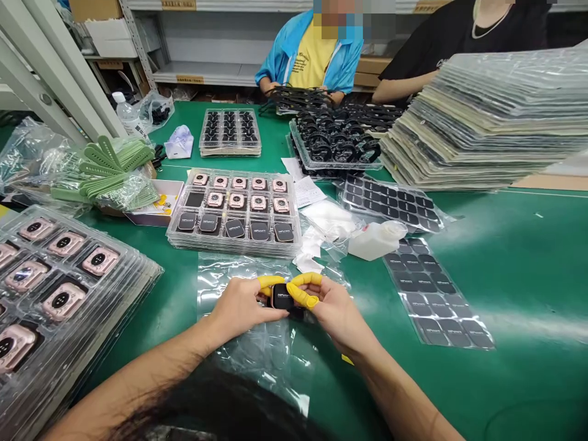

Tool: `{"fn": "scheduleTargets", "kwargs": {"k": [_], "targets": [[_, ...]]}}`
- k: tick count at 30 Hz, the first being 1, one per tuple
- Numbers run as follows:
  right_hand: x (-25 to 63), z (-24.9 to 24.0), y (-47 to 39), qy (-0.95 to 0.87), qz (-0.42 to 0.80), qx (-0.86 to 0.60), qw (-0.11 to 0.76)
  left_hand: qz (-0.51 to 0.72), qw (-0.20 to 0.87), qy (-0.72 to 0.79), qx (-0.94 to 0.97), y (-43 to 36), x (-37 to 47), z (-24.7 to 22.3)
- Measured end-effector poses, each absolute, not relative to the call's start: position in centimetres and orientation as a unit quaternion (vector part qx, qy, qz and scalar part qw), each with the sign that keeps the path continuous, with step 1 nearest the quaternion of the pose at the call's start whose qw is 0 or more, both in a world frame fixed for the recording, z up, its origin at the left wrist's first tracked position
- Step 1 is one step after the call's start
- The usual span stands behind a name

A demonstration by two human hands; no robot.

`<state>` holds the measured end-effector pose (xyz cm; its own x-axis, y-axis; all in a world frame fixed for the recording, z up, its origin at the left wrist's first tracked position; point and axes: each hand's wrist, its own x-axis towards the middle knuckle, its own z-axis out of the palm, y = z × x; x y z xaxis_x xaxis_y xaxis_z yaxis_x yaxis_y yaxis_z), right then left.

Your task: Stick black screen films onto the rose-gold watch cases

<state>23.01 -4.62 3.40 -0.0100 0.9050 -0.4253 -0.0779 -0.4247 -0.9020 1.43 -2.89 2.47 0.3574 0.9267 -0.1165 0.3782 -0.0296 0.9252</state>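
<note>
Between my two hands is a smartwatch case point(282, 296) with a dark, printed film on its face. My left hand point(245, 306) grips its left side with thumb and a yellow-covered finger. On the other side, my right hand point(321, 297) pinches at its edge with yellow finger covers on thumb and forefinger. Beneath them lies a clear plastic sheet point(257, 349). Just beyond is a clear tray point(234, 244) of watch cases; its near row shows dark printed faces, the farther rows pink-gold backs. Sheets of dark square films point(434, 300) lie to the right.
At left stands a stack of trays point(114, 294) with watch cases. Green straps point(114, 165), a white bottle point(376, 240), white wipes point(312, 245) and a tall pile of sheets point(478, 122) surround the work spot. Across the table are two people, one in a blue jacket point(285, 55).
</note>
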Motion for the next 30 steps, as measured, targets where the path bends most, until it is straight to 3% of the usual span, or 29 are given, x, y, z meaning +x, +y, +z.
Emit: {"fn": "scheduleTargets", "kwargs": {"k": [30], "targets": [[22.7,3.7,-4.8,-0.341,0.625,-0.578,0.4,0.307,0.45,0.472,0.693,-3.3,1.5,1.3]]}}
